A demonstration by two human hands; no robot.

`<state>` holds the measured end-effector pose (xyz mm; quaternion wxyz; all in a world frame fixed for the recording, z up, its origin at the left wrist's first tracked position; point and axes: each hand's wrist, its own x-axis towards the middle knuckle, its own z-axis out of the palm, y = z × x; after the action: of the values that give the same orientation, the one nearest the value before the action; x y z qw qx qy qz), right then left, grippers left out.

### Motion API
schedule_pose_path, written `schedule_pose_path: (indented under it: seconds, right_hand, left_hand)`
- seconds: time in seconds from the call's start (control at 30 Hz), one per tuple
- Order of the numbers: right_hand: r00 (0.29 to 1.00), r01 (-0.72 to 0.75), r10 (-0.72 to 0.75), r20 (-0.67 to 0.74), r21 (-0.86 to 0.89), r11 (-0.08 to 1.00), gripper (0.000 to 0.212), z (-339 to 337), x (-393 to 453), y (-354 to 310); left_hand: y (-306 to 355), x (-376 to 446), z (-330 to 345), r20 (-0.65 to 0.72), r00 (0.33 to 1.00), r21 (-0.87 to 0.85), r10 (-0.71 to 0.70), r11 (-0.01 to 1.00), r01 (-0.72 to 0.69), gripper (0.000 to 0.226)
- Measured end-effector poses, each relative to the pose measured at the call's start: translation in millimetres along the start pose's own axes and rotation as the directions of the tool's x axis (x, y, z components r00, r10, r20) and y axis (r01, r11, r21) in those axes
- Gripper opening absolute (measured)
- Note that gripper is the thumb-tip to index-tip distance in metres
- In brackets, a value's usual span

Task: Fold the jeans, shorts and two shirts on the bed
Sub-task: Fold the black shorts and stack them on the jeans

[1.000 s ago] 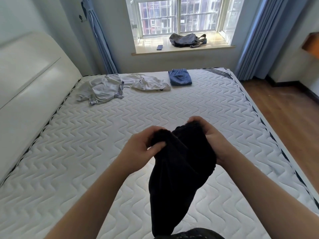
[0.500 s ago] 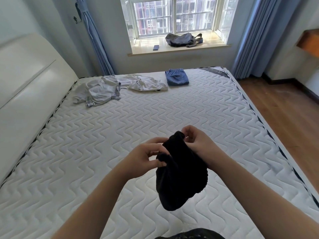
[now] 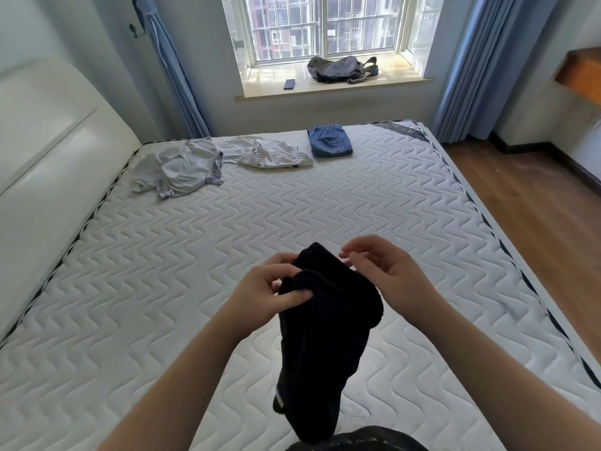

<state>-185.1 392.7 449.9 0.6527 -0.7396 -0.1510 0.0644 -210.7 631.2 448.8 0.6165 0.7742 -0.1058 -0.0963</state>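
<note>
One view only, from a wide-angle camera on the person's head. It looks forward and down over the bed [image 3: 227, 255] towards the window [image 3: 325, 27] in the far wall. Both forearms rise from the bottom edge, close to the lens; the far wall's lines bow outward near the edges.

Black shorts [image 3: 328, 327] matt soft cloth; mattress [image 3: 292, 216] quilted white fabric; jeans [image 3: 330, 145] blue denim; floor [image 3: 533, 206] glossy wood.
</note>
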Motion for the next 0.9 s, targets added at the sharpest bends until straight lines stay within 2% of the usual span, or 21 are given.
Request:
schedule_pose_path:
  seconds: [0.07, 0.13, 0.2, 0.3, 0.37, 0.47, 0.5, 0.6, 0.7, 0.77, 0.83, 0.9]
  right_hand:
    - [0.988, 0.152, -0.143, 0.062, -0.188, 0.97, 0.016, 1, -5, 3]
    - [0.972, 0.222, -0.171, 0.161, -0.391, 0.893, 0.025, 2, -5, 6]
    - [0.963, 0.174, -0.042, 0.264, -0.499, 0.849, 0.031, 0, -2, 9]
    - [0.888, 0.148, 0.18, 0.423, -0.635, 0.758, 0.049, -1, 3, 9]
    - [0.89, 0.173, 0.21, 0.405, -0.726, 0.666, 0.056, 4, 5, 8]
    - [0.948, 0.201, 0.097, 0.302, -0.809, 0.553, 0.039, 12, 6, 12]
    - [0.955, 0.204, 0.062, 0.29, -0.793, 0.574, 0.032, 11, 7, 13]
    - [0.958, 0.166, 0.036, 0.283, -0.657, 0.736, 0.024, -2, 12, 13]
    - [0.948, 0.19, 0.009, 0.319, -0.588, 0.786, 0.021, -22, 15, 7]
    - [0.93, 0.192, 0.042, 0.365, -0.582, 0.79, 0.02, -32, 15, 3]
    - [0.914, 0.19, 0.06, 0.402, -0.552, 0.812, 0.023, -38, 15, 0]
    - [0.912, 0.185, 0.038, 0.408, -0.493, 0.85, 0.029, -38, 13, -2]
  left_hand:
    - [-2, 0, 0, -0.059, 0.998, -0.027, -0.017, 1.0, 0.015, 0.021]
    - [-4, 0, -1, -0.089, 0.996, -0.044, -0.015, 0.999, 0.011, 0.022]
    - [-5, 0, -3, -0.093, 0.996, -0.054, 0.005, 0.999, -0.01, 0.023]
    - [-7, 0, -3, -0.08, 0.996, -0.023, 0.036, 0.999, -0.038, 0.024]
    - [-9, 0, -3, -0.082, 0.996, -0.002, 0.037, 0.999, -0.037, 0.024]
    - [-10, -1, -3, -0.127, 0.991, -0.014, 0.035, 0.999, -0.037, 0.024]
    - [-11, -2, -5, -0.141, 0.989, -0.023, 0.037, 0.999, -0.04, 0.024]
    - [-16, -4, -13, -0.17, 0.985, -0.058, 0.024, 0.998, -0.034, 0.024]
    - [-25, -6, -23, -0.145, 0.989, -0.113, -0.017, 0.994, 0.0, 0.012]
    - [-28, -6, -29, -0.025, 0.998, -0.209, -0.065, 0.976, 0.058, 0.007]
    - [-31, -4, -34, 0.125, 0.985, -0.262, -0.116, 0.954, 0.146, 0.013]
    - [-32, -2, -36, 0.185, 0.969, -0.257, -0.166, 0.943, 0.21, 0.02]
